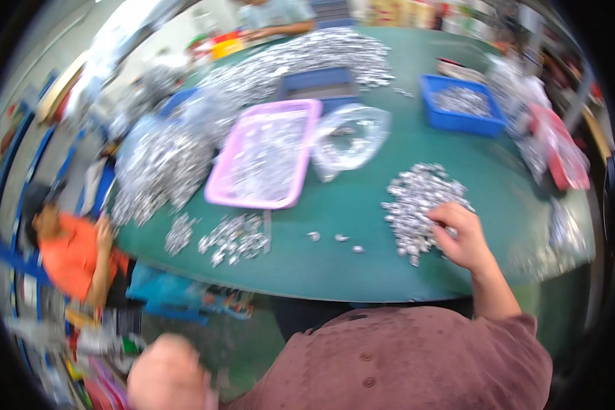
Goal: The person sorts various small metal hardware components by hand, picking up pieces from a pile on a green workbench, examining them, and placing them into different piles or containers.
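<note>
My right hand (461,236) rests at the right edge of a loose pile of small shiny silver metal parts (417,201) on the green table. Its thumb and fingers are curled down against the parts; whatever sits between the fingertips is too small to make out. My left hand (167,376) is low at the left, off the table's near edge and smeared by motion, so its fingers do not show clearly. Between the hands, a few single parts (341,238) lie apart on the table. Left of them is a smaller spread of silver parts (236,238).
A pink tray (215,188) with clear plastic bags stands mid-table beside an open clear bag (352,143). A blue bin (465,125) of parts sits at right. Large bagged heaps (160,164) cover the left side. One person in orange (78,256) is at left, another (280,14) beyond the table.
</note>
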{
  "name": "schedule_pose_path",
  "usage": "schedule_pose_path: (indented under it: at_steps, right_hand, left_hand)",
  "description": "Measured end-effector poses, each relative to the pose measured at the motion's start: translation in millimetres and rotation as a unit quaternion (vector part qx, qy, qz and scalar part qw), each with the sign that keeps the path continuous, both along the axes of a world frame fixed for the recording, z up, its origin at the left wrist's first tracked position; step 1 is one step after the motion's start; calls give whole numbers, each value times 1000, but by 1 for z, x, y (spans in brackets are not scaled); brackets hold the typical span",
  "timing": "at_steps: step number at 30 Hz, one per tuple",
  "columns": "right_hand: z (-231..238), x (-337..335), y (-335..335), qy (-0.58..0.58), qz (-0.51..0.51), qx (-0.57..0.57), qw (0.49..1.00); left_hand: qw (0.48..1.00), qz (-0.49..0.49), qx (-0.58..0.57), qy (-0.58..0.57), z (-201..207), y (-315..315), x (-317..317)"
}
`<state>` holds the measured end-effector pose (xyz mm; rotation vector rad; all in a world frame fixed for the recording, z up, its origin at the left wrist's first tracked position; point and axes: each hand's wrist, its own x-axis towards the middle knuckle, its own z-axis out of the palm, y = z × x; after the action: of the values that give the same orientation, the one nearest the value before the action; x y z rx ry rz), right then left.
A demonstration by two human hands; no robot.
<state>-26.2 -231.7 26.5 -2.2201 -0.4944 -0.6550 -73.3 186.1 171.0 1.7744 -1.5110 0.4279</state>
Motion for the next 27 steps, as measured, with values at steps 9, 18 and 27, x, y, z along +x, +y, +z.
schedule_pose_path:
  at_steps: [9,18,27]
  right_hand:
    - [-5,-8,19,80,24,137,987]
    - [-6,-2,32,91,48,142,985]
    - [-5,-1,35,108,53,131,984]
  left_hand:
    - [963,-201,-179,21,19,-43,35]
    - [936,-205,-274,88,10,-49,32]
    - [905,-210,-342,140,-8,-58,45]
